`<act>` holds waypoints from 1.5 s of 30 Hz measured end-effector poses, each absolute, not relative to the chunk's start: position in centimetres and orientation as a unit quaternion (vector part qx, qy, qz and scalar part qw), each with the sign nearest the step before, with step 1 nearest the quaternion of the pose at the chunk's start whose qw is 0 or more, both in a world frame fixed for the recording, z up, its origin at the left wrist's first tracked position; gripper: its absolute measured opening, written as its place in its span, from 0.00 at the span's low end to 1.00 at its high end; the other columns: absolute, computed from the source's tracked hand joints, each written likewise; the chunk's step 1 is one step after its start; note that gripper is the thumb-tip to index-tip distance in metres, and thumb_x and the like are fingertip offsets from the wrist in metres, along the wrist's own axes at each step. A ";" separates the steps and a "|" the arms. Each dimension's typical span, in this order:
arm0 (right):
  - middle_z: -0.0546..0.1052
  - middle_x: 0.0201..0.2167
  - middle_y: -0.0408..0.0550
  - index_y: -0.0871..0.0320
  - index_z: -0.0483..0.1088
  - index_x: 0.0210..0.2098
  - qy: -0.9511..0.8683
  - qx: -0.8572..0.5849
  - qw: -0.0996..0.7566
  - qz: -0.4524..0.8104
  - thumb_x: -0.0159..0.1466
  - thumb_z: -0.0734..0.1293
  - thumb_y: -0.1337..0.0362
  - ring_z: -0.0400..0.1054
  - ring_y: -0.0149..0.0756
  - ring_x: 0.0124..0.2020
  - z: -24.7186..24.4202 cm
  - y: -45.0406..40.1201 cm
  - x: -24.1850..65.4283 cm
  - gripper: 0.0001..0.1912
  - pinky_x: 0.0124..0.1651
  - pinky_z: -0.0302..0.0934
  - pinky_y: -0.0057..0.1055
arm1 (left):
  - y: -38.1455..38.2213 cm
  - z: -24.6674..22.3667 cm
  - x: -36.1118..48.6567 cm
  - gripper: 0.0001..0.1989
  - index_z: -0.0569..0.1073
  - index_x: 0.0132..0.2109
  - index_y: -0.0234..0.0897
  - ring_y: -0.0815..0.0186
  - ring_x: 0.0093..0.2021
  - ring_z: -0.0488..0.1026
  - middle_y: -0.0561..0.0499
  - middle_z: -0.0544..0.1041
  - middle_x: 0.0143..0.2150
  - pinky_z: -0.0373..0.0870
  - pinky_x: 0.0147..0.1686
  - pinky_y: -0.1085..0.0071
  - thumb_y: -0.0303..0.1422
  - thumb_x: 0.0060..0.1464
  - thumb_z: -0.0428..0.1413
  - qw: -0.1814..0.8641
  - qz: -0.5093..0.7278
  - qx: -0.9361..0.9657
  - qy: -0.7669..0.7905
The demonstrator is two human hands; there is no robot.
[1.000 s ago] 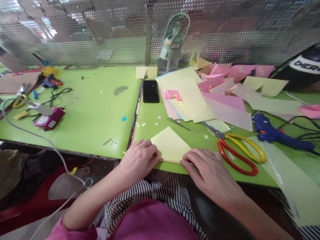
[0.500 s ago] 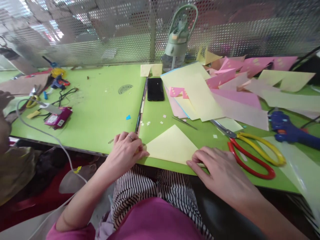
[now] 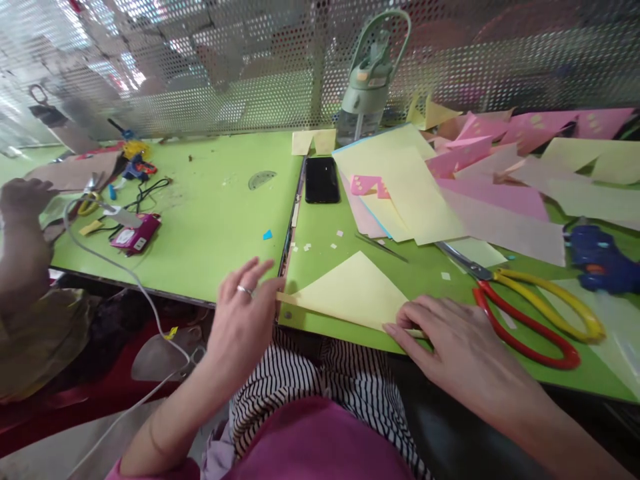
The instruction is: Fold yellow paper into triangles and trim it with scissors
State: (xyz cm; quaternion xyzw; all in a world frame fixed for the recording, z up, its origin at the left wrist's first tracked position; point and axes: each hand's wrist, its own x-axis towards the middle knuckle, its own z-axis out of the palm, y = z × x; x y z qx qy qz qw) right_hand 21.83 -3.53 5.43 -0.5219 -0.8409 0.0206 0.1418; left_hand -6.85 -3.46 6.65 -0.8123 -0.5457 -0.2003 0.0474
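Note:
A pale yellow sheet of paper (image 3: 355, 290) lies at the table's front edge, with a peak pointing away from me and a narrow folded strip along its near side. My right hand (image 3: 440, 333) pinches the strip's right end between thumb and fingers; a short bit of the strip pokes out past the thumb. At the left end, my left hand (image 3: 245, 307) is lifted with its fingers apart, a ring on one of them. Its thumb is close to the strip's tip; whether they touch I cannot tell.
Scissors (image 3: 530, 300) with red and yellow handles lie beside my right hand, near a blue glue gun (image 3: 603, 257). Behind are a phone (image 3: 323, 180), tweezers (image 3: 383, 247), piled paper (image 3: 400, 180) and a bottle (image 3: 367, 93). Another person's hand (image 3: 25, 200) is at far left, near a cable (image 3: 130, 272).
My left hand has come off the paper's left end, and its fingers have spread and risen. My right hand keeps its hold. The whole view has shifted slightly; the other person's hand shows more.

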 end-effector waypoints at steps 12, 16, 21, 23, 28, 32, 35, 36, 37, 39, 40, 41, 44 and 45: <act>0.71 0.25 0.43 0.54 0.64 0.28 -0.844 -0.515 0.149 0.013 0.69 0.57 0.58 0.67 0.39 0.28 5.5 -3.6 21.6 0.14 0.35 0.49 0.36 | -6.4 2.1 -0.4 0.37 0.57 0.67 0.28 0.55 0.69 0.53 0.42 0.59 0.69 0.50 0.68 0.57 0.53 0.64 0.39 0.102 -0.110 -0.915 -0.375; 0.71 0.27 0.43 0.55 0.66 0.29 -0.839 -0.524 0.145 0.018 0.70 0.56 0.60 0.67 0.39 0.30 5.7 -4.1 21.9 0.15 0.36 0.48 0.36 | -6.6 1.3 -0.8 0.34 0.57 0.68 0.30 0.55 0.70 0.53 0.43 0.57 0.70 0.50 0.68 0.57 0.51 0.65 0.41 0.128 -0.107 -0.915 -0.368; 0.72 0.28 0.44 0.54 0.67 0.28 -0.828 -0.542 0.139 0.032 0.69 0.57 0.60 0.66 0.39 0.32 5.9 -4.4 22.5 0.15 0.37 0.47 0.37 | -6.7 1.2 -0.7 0.33 0.58 0.67 0.29 0.54 0.69 0.54 0.43 0.58 0.70 0.51 0.68 0.57 0.50 0.65 0.42 0.137 -0.114 -0.914 -0.365; 0.71 0.27 0.44 0.54 0.66 0.28 -0.824 -0.548 0.136 0.042 0.69 0.58 0.60 0.66 0.39 0.32 5.9 -4.4 22.7 0.14 0.38 0.47 0.36 | -6.7 1.2 -0.8 0.33 0.59 0.67 0.29 0.54 0.69 0.53 0.42 0.58 0.70 0.51 0.68 0.56 0.50 0.65 0.43 0.139 -0.111 -0.915 -0.362; 0.71 0.27 0.44 0.55 0.66 0.26 -0.812 -0.569 0.121 0.053 0.67 0.60 0.60 0.65 0.39 0.32 5.8 -4.5 22.9 0.13 0.38 0.48 0.37 | -6.8 1.2 -0.8 0.32 0.60 0.66 0.30 0.54 0.69 0.53 0.42 0.59 0.69 0.50 0.68 0.56 0.49 0.65 0.44 0.140 -0.114 -0.915 -0.361; 0.70 0.27 0.44 0.54 0.64 0.27 -0.805 -0.578 0.130 0.029 0.66 0.62 0.59 0.65 0.39 0.31 5.6 -4.8 23.3 0.12 0.37 0.50 0.37 | -7.0 1.2 -0.4 0.33 0.60 0.67 0.35 0.54 0.67 0.57 0.44 0.62 0.68 0.54 0.66 0.56 0.52 0.63 0.44 0.122 -0.121 -0.909 -0.380; 0.70 0.26 0.44 0.55 0.63 0.29 -0.806 -0.574 0.147 0.005 0.67 0.61 0.60 0.64 0.38 0.30 5.5 -5.2 23.9 0.11 0.37 0.53 0.36 | -7.0 1.2 -0.2 0.33 0.60 0.67 0.39 0.54 0.66 0.59 0.45 0.63 0.67 0.57 0.64 0.55 0.53 0.62 0.44 0.117 -0.122 -0.907 -0.386; 0.70 0.26 0.44 0.55 0.63 0.30 -0.807 -0.571 0.151 -0.006 0.68 0.60 0.61 0.64 0.38 0.30 5.5 -5.4 24.2 0.10 0.37 0.54 0.36 | -7.0 1.2 -0.1 0.33 0.60 0.67 0.39 0.53 0.66 0.59 0.45 0.63 0.67 0.57 0.64 0.55 0.53 0.63 0.44 0.117 -0.122 -0.907 -0.386; 0.70 0.27 0.45 0.55 0.62 0.31 -0.808 -0.569 0.152 -0.019 0.68 0.59 0.61 0.64 0.38 0.30 5.6 -5.6 24.5 0.10 0.37 0.54 0.36 | -7.0 1.2 -0.1 0.32 0.61 0.67 0.39 0.53 0.66 0.59 0.44 0.63 0.67 0.57 0.64 0.55 0.53 0.63 0.45 0.117 -0.122 -0.907 -0.385; 0.71 0.27 0.46 0.56 0.62 0.32 -0.810 -0.566 0.148 -0.044 0.69 0.58 0.63 0.65 0.39 0.31 5.7 -6.0 25.0 0.09 0.37 0.56 0.36 | -7.0 1.2 -0.2 0.32 0.61 0.67 0.39 0.53 0.66 0.59 0.44 0.63 0.67 0.57 0.64 0.55 0.52 0.63 0.45 0.117 -0.122 -0.908 -0.384; 0.71 0.27 0.46 0.56 0.63 0.33 -0.811 -0.564 0.144 -0.053 0.69 0.57 0.63 0.65 0.39 0.31 5.8 -6.2 25.3 0.09 0.37 0.56 0.36 | -7.0 1.2 -0.2 0.32 0.61 0.67 0.39 0.53 0.66 0.59 0.44 0.63 0.67 0.57 0.64 0.54 0.52 0.63 0.45 0.116 -0.122 -0.908 -0.384; 0.72 0.27 0.47 0.56 0.63 0.33 -0.812 -0.564 0.138 -0.061 0.69 0.57 0.63 0.65 0.39 0.31 6.0 -6.4 25.5 0.09 0.37 0.56 0.36 | -7.0 1.2 -0.2 0.32 0.60 0.67 0.39 0.53 0.66 0.59 0.44 0.63 0.67 0.57 0.64 0.54 0.52 0.63 0.46 0.115 -0.123 -0.908 -0.385; 0.74 0.29 0.48 0.57 0.65 0.35 -0.809 -0.565 0.138 -0.091 0.69 0.56 0.65 0.66 0.40 0.31 6.4 -6.8 25.7 0.09 0.37 0.56 0.37 | -7.0 1.2 -0.2 0.32 0.60 0.67 0.39 0.53 0.66 0.60 0.44 0.64 0.67 0.57 0.64 0.54 0.51 0.63 0.46 0.113 -0.128 -0.907 -0.385; 0.76 0.31 0.48 0.57 0.66 0.36 -0.809 -0.561 0.144 -0.095 0.69 0.56 0.66 0.67 0.41 0.33 6.5 -6.9 25.5 0.09 0.38 0.56 0.37 | -7.1 1.2 -0.1 0.32 0.61 0.66 0.38 0.53 0.66 0.60 0.44 0.64 0.66 0.58 0.63 0.54 0.51 0.63 0.46 0.113 -0.130 -0.907 -0.385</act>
